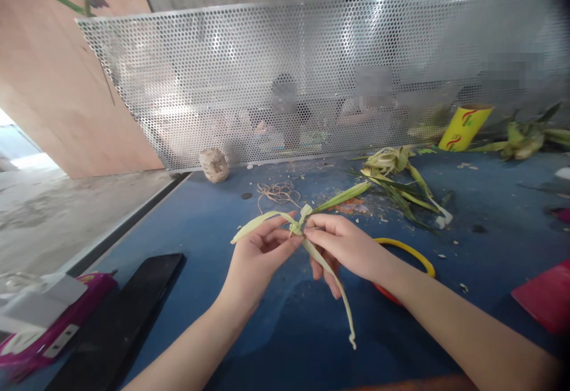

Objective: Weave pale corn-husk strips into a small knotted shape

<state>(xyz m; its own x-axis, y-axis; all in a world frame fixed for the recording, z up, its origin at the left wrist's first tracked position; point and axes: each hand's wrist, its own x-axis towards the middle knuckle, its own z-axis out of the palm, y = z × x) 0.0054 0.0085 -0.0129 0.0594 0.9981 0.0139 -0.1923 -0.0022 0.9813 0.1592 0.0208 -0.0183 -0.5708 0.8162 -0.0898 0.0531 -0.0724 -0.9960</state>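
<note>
Between both hands is a pale green knotted corn husk, its long strips sticking out left, up and downward. My left hand pinches the knot from the left with thumb and fingers. My right hand is closed on the husk at the knot's right side, and one strip hangs below it, curled at its tip. Just beyond the fingers lies a loose tangle of thin string. Under my right forearm a yellow and red ring rests on the blue table.
A pile of corn husks lies at the back right, near a yellow cardboard tube. A perforated metal screen closes off the far edge, with people behind it. At left are a black phone and a purple power strip.
</note>
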